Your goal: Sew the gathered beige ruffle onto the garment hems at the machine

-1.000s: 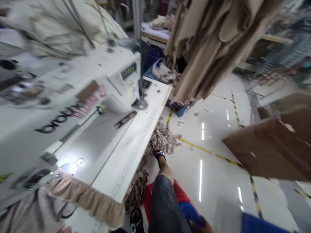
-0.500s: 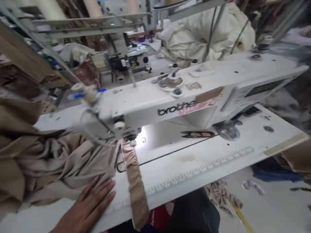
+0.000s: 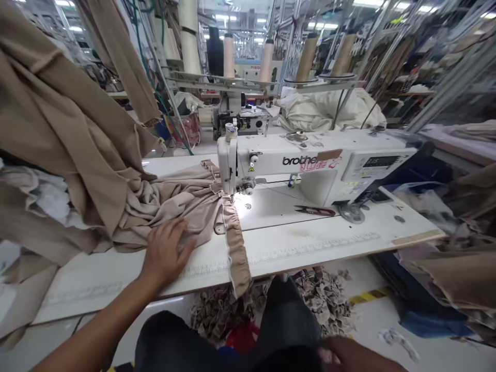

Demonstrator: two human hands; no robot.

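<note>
My left hand (image 3: 166, 250) rests on a bunched beige-brown garment (image 3: 194, 199) on the sewing table, thumb apart from the bent fingers. The garment's edge runs under the needle area of a white sewing machine (image 3: 267, 155). From there a narrow gathered brown strip (image 3: 237, 248) extends toward me and hangs over the table's front edge. My right hand (image 3: 333, 354) is low by my right knee, away from the cloth; its fingers are mostly hidden against dark clothing.
Thread snips (image 3: 314, 210) lie on the machine bed, near a clear round dish (image 3: 351, 213). A printed ruler (image 3: 318, 249) runs along the table's front. Brown cloth (image 3: 65, 103) hangs at left. Thread cones (image 3: 267, 61) stand behind; gathered scraps (image 3: 323, 299) lie on the floor.
The view has pulled back and tilted up, showing more surroundings. My left hand has gone from lying flat at the table front to resting on the garment. My right hand has come into view.
</note>
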